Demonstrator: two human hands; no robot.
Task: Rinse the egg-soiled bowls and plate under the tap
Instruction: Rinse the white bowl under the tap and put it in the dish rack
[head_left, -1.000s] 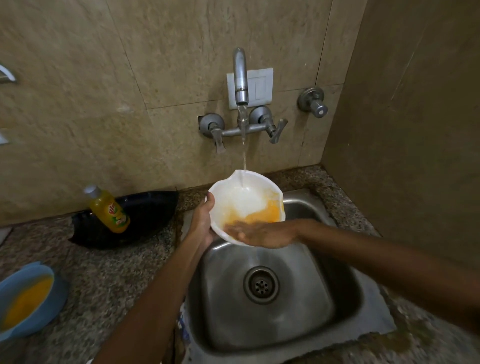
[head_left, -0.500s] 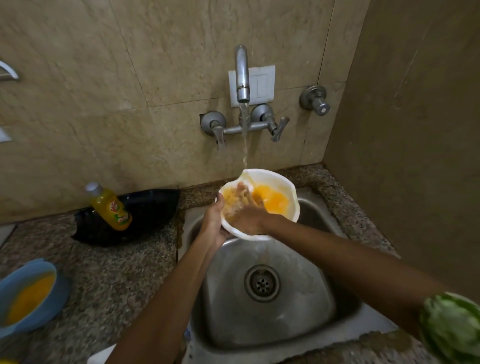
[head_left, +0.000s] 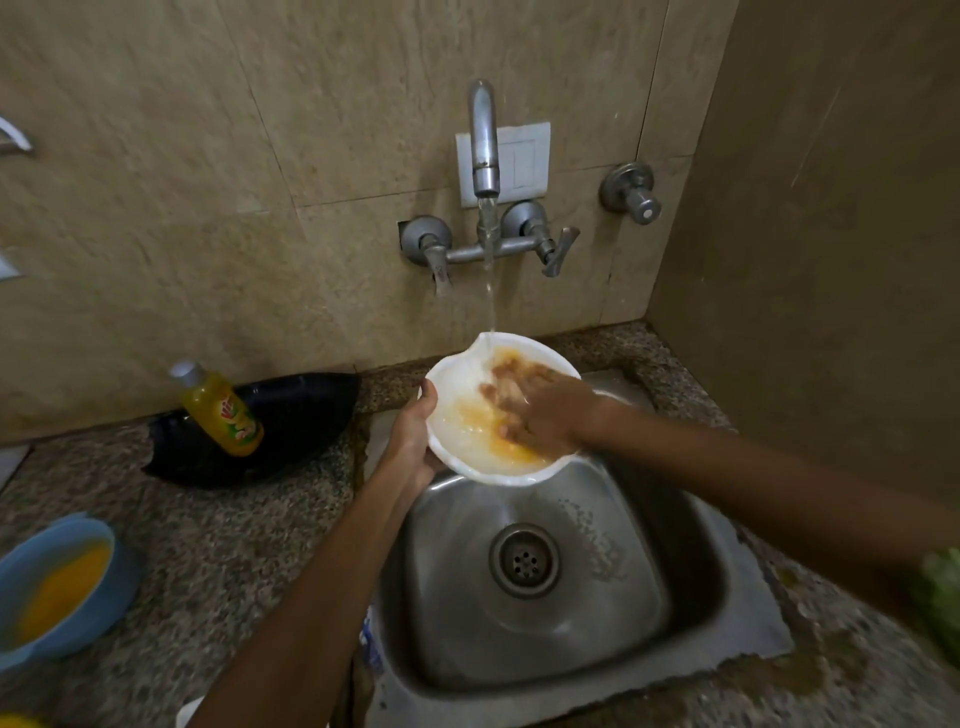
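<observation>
right hand (head_left: 545, 415) now spread flat inside the white bowl (head_left: 457, 384), fingers rubbing through the yolk; 1 s ago hovering at the rim in front. rinsing of bowl 1 judged well under way, egg loosening. left hand (head_left: 415, 441) gripping the bowl's left rim, tilted over the sink (head_left: 675, 545). stream from the tap (head_left: 484, 140) landing at the far rim. left of the sink, blue bowl (head_left: 57, 587) with egg, untouched.

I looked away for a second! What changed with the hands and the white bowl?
The right hand moved from the white bowl's near rim into it, fingers now rubbing the egg. The left hand still holds the rim, the tap still runs, the blue bowl stayed put.
</observation>
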